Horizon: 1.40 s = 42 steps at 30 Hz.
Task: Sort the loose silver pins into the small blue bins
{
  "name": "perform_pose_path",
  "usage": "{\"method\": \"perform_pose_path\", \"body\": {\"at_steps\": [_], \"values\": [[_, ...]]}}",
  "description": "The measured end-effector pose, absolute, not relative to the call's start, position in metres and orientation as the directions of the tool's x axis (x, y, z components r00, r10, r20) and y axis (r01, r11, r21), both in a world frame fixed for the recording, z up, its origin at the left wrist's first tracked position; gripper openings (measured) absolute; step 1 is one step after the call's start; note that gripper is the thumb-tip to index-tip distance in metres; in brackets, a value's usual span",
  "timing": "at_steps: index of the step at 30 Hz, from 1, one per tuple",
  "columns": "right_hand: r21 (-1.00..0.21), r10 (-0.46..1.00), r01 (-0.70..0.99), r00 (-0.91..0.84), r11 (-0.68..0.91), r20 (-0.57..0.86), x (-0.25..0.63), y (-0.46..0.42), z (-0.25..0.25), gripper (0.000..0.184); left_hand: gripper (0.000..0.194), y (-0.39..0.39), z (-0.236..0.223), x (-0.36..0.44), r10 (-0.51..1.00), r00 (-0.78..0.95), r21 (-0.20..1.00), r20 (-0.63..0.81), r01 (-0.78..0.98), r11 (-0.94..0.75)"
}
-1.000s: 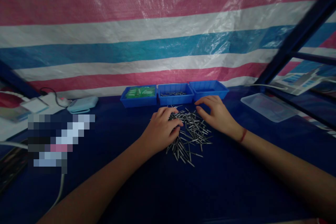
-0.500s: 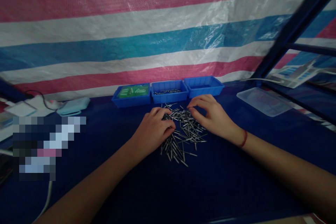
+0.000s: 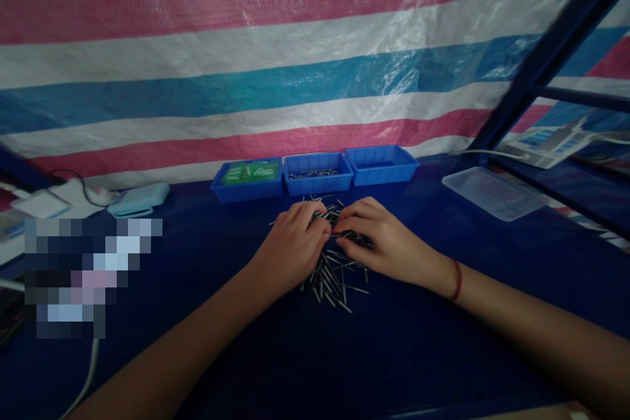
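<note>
A loose pile of thin metal blind rivets (image 3: 328,277) lies on the dark blue tabletop. My left hand (image 3: 294,241) is curled over the pile's left side, thumb and index finger pressed together around some rivets. On the right side, my right hand (image 3: 375,238), with a red string at the wrist, bends its fingers and thumb around a cluster of rivets that shows between them. Both hands' fingertips nearly meet over the pile, and the rivets under the palms are hidden.
Behind the pile stand a blue bin with green packets (image 3: 250,172), a blue bin holding some rivets (image 3: 317,185) and another blue bin (image 3: 382,173). A translucent lid (image 3: 492,193) lies right. At left are a light blue case (image 3: 140,199) and a white cable (image 3: 92,367).
My right hand has moved left and down from the pile's edge, and its fingers have closed in around rivets. My left hand stays on the pile, thumb and finger drawn tighter.
</note>
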State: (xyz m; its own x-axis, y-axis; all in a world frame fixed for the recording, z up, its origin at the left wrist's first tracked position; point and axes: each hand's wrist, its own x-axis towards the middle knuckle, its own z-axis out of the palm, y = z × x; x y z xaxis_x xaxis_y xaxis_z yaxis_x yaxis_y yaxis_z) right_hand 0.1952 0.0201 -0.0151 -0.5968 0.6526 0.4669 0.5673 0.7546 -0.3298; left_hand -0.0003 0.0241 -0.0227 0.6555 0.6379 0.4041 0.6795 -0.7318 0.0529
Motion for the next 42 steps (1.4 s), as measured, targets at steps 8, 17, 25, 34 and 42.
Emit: {"method": "perform_pose_path", "body": {"at_steps": [8, 17, 25, 34, 42], "values": [[-0.528, 0.733, 0.508, -0.472, 0.680, 0.490, 0.192, 0.019, -0.016, 0.012, 0.010, 0.020, -0.016, 0.001, 0.635, 0.593, 0.223, 0.495, 0.620, -0.752], [-0.878, 0.878, 0.278, -0.399, 0.390, 0.264, 0.189, 0.018, -0.016, 0.017, 0.008, 0.021, -0.013, 0.001, 0.654, 0.467, 0.418, 0.595, 0.515, -0.748], [-0.900, 0.891, 0.246, -0.378, 0.360, 0.253, 0.187, 0.014, -0.011, 0.018, 0.004, 0.018, -0.011, 0.003, 0.662, 0.419, 0.439, 0.622, 0.513, -0.737], [-0.935, 0.912, 0.226, -0.370, 0.273, 0.177, 0.186, 0.013, -0.009, 0.020, 0.006, 0.018, -0.011, 0.004, 0.621, 0.395, 0.381, 0.678, 0.533, -0.755], [-0.974, 0.944, 0.144, -0.307, 0.173, 0.122, 0.186, 0.016, -0.015, 0.020, 0.006, 0.020, -0.015, 0.003, 0.624, 0.383, 0.366, 0.682, 0.559, -0.744]]}}
